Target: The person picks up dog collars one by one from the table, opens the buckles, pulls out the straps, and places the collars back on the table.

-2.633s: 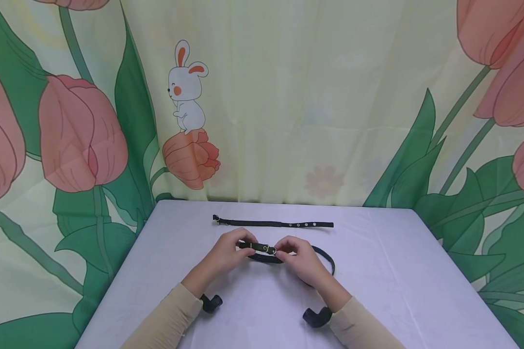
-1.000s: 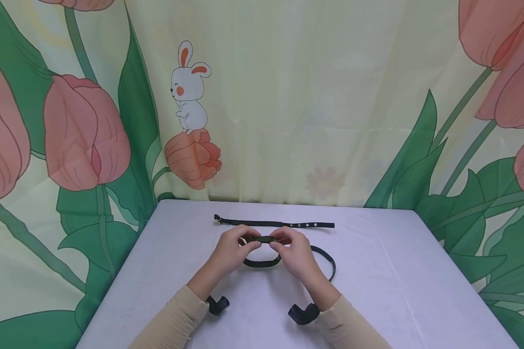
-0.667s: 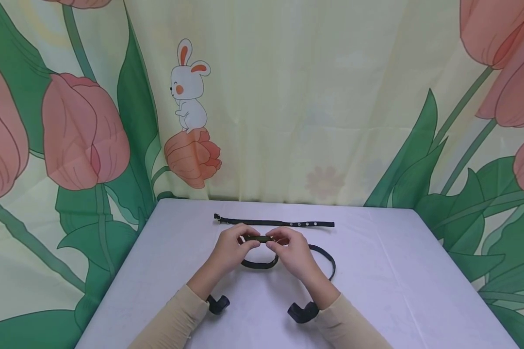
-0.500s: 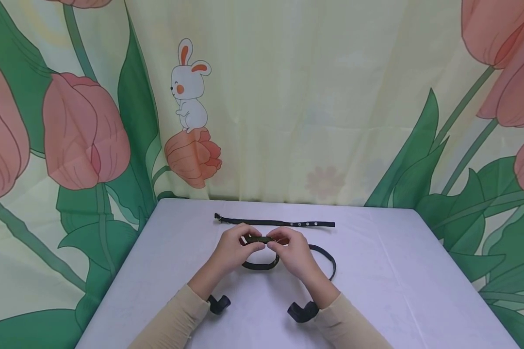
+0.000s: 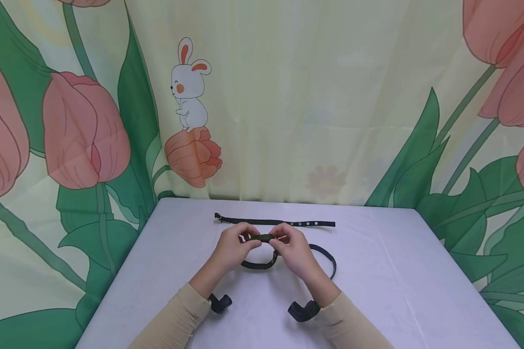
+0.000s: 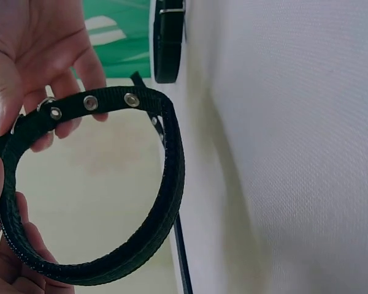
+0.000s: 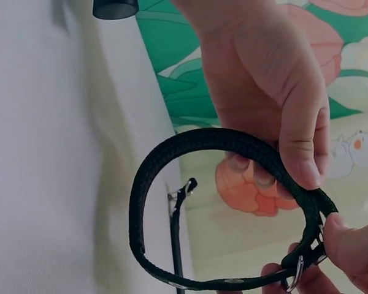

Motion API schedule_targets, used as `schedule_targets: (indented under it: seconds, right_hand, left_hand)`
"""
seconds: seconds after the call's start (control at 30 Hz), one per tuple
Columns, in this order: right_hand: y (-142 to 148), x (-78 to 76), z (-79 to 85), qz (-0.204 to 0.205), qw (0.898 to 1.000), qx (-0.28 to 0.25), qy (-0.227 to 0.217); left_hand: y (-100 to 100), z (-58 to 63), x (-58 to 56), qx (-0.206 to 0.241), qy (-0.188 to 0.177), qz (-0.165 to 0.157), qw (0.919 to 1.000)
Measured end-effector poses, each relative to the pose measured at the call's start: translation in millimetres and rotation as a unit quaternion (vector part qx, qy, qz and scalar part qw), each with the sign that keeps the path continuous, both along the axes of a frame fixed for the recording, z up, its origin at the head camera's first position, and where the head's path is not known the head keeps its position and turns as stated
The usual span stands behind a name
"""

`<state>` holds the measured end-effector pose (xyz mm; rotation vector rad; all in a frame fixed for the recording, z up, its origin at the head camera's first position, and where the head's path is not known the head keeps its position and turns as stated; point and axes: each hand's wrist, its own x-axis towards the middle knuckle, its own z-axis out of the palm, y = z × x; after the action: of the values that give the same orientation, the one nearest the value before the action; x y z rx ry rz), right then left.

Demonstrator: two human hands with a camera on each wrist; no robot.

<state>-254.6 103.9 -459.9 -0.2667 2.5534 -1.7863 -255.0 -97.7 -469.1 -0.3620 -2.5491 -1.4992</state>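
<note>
Both hands hold up a black pet collar (image 5: 258,265) bent into a loop, just over the table. My left hand (image 5: 231,249) pinches its upper edge between thumb and fingers. Close beside it, my right hand (image 5: 293,248) pinches the same stretch near the buckle. Metal eyelets (image 6: 91,103) line one part of the collar in the left wrist view. A metal D-ring (image 7: 296,274) hangs by the buckle in the right wrist view, where fingers partly hide the buckle. Facing me in the head view is the smooth dark band (image 5: 262,238) between the thumbs.
A second black collar (image 5: 253,221) lies straight along the table's far side, buckle end left, eyelets right. Another black strap (image 5: 332,259) curves beyond the right forearm, partly hidden by it. White cloth covers the table (image 5: 375,281); a tulip-print curtain (image 5: 279,121) stands behind.
Since the earliest frame the hands have drawn closer together and slightly up. The collar has turned, taking the buckle out of the head view, and its lower curve hangs rounder. Little differs recently.
</note>
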Motion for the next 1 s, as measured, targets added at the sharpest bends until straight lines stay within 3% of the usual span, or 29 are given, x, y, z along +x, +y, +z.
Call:
schedule_targets:
  seconds: [0.7,1.0]
  right_hand:
    - [-0.4,-2.8,-0.8,0.001,0.993,-0.102,-0.064]
    - [-0.3,-1.7,-1.8,0.003,0.991,-0.108,-0.078]
  left_hand:
    - [-0.3,4.5,0.9,0.003,0.010,0.019,0.9998]
    - [-0.1,4.9,1.2,0.012,-0.005,0.024,0.9996]
